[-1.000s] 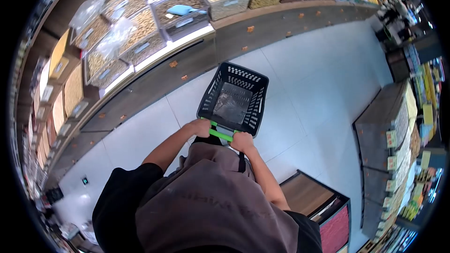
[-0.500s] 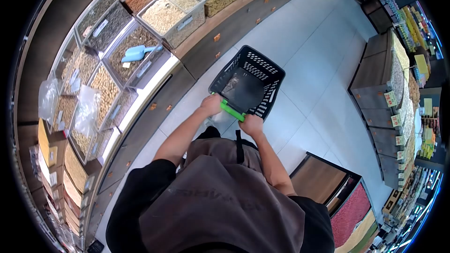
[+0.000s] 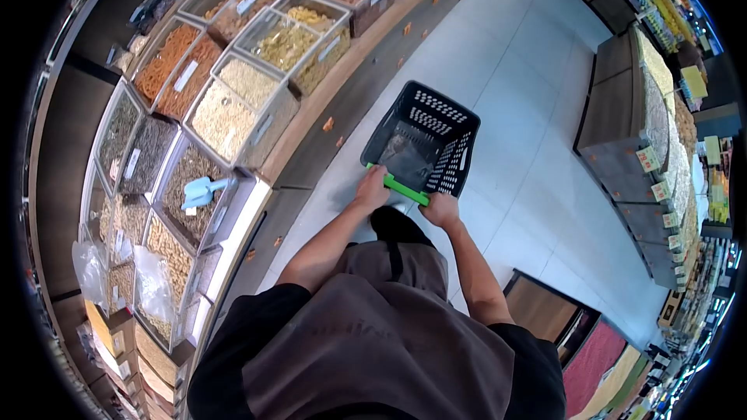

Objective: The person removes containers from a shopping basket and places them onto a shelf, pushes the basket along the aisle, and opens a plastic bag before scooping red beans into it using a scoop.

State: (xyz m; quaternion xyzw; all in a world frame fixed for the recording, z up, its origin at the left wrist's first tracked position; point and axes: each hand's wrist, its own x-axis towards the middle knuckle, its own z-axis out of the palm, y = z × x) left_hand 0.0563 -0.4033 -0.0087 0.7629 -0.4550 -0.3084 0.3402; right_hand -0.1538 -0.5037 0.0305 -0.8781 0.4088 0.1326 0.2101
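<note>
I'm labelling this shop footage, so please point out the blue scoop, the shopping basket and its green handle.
Blue scoop (image 3: 199, 193): head view, on its body.
Shopping basket (image 3: 377, 148): head view, on its left side wall.
Green handle (image 3: 406, 190): head view, on the bar between the hands.

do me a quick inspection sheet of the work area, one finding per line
surface: pale tiled floor, seams visible
job's things: black basket with perforated sides, ahead of the body; green handle at its near side
clutter: blue scoop lying in a bin; clear plastic bags over bins at left
grippers: left hand and right hand, bare, each closed around an end of the handle
cables: nothing seen
surroundings: wood-fronted food counter at left, bulk display at right
</note>
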